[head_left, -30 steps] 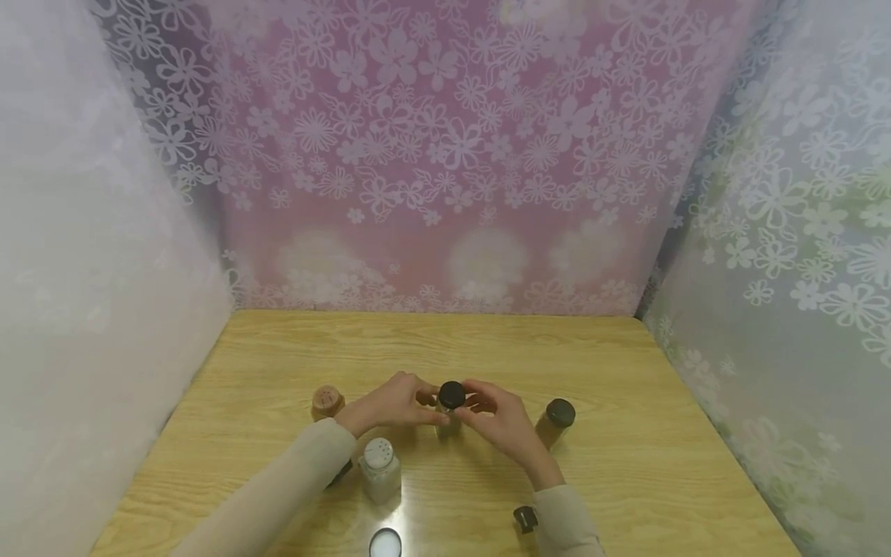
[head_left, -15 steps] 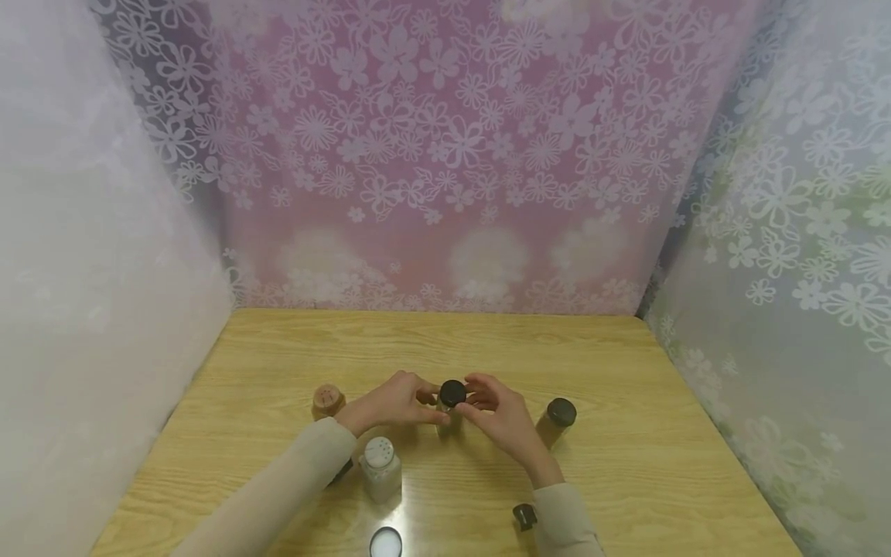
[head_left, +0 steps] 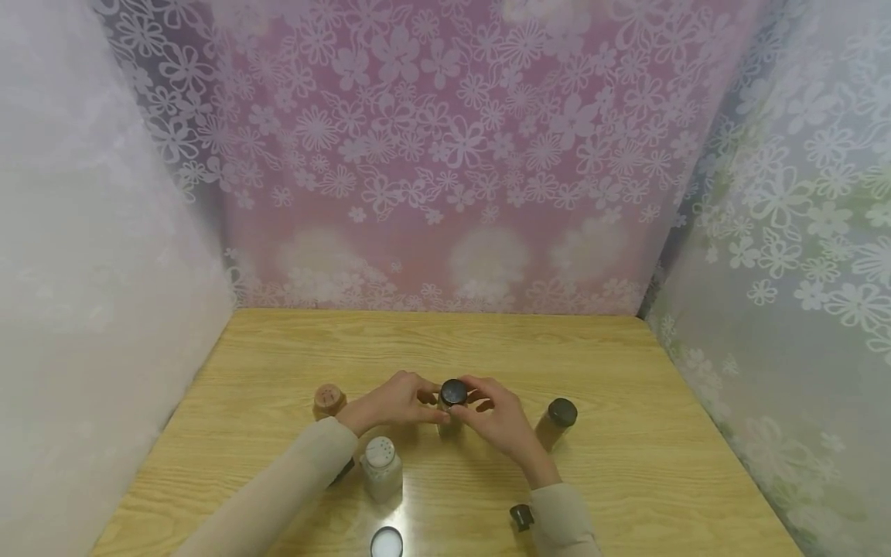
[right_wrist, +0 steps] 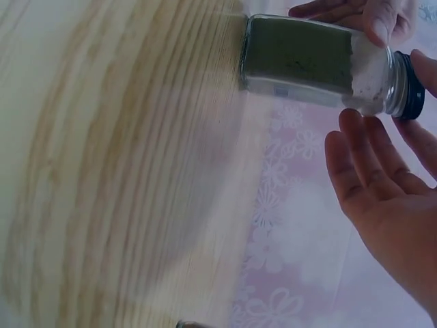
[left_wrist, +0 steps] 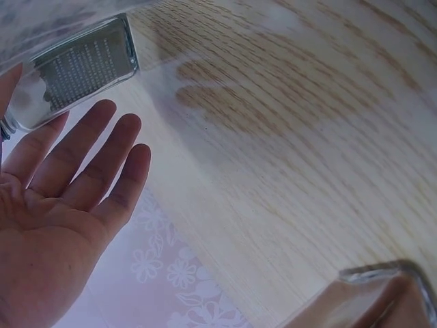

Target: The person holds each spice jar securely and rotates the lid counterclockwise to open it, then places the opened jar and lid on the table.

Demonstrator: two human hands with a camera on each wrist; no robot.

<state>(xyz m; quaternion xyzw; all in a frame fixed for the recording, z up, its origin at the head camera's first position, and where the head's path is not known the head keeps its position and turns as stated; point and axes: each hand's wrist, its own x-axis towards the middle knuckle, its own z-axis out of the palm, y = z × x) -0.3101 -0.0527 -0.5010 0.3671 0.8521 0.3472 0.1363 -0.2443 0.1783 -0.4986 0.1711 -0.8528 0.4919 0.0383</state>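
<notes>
A clear glass spice jar [right_wrist: 300, 58] of green powder, topped by a black screw lid [head_left: 454, 392], stands upright between both hands near the middle of the table. My left hand [head_left: 400, 400] steadies its body with thumb and index finger, while the other fingers spread loosely in the left wrist view. Thumb and index finger of my right hand [head_left: 497, 419] pinch the lid. Its remaining fingers [right_wrist: 355, 160] extend alongside the jar. Printed rows of text mark the glass in the left wrist view.
On the wooden table [head_left: 431, 340], a brown-topped shaker [head_left: 329, 398] and a white-topped shaker [head_left: 381, 468] stand near the left forearm. A dark-lidded jar [head_left: 557, 424] is right of the right hand. A small black cap [head_left: 521, 517] and a round white-lined lid [head_left: 386, 543] lie nearer.
The right hand's fingers have shifted slightly around the black lid. The left hand and jar keep nearly the same place.
</notes>
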